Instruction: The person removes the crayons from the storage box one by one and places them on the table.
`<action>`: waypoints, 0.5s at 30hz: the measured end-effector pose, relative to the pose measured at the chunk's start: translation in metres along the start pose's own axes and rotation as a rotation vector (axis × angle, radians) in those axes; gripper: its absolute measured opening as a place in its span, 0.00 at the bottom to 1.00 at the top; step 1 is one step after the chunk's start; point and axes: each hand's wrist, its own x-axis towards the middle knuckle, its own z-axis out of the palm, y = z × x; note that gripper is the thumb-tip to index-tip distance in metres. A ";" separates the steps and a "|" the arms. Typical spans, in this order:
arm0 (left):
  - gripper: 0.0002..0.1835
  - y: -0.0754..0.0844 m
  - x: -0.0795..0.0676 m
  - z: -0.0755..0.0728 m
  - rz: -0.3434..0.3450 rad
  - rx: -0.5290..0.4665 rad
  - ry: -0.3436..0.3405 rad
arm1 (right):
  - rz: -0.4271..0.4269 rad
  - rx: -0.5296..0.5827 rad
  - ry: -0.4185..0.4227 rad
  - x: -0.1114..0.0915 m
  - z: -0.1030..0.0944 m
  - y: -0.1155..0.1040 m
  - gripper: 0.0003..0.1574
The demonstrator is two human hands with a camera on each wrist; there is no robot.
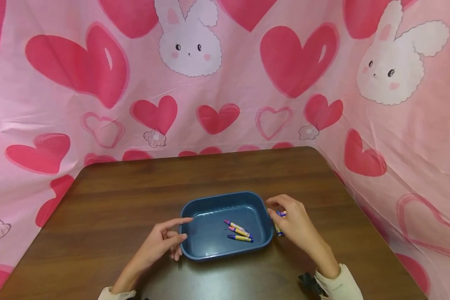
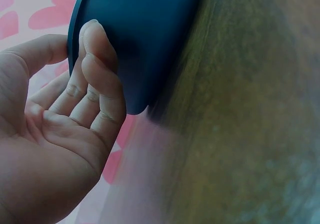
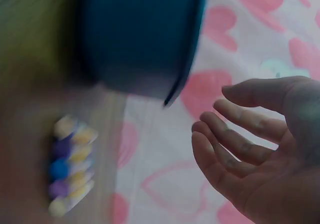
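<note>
Both grips slack: left hand (image 1: pixel 161 243) touches tray (image 1: pixel 195 250); right hand (image 1: pixel 294 225) over crayons (image 3: pixel 70 169).

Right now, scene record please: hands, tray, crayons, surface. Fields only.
left hand: open, fingertips touching the tray's left wall
right hand: open, over the loose crayons, holding nothing per the right wrist view
tray: dark blue, rectangular, flat on the table
crayons in tray: three, lying near the right side
loose crayons: small pile on the table by the tray's right wall; count unclear
table: dark brown wood
</note>
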 end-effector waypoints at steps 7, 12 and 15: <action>0.26 0.001 0.000 0.001 -0.008 0.020 0.008 | -0.077 0.025 -0.131 0.023 0.009 -0.036 0.13; 0.26 0.001 0.000 0.003 -0.017 0.030 0.014 | -0.079 0.023 -0.187 0.030 0.021 -0.048 0.13; 0.26 0.002 0.000 0.003 -0.009 0.031 0.011 | -0.045 0.034 -0.235 0.026 0.034 -0.047 0.13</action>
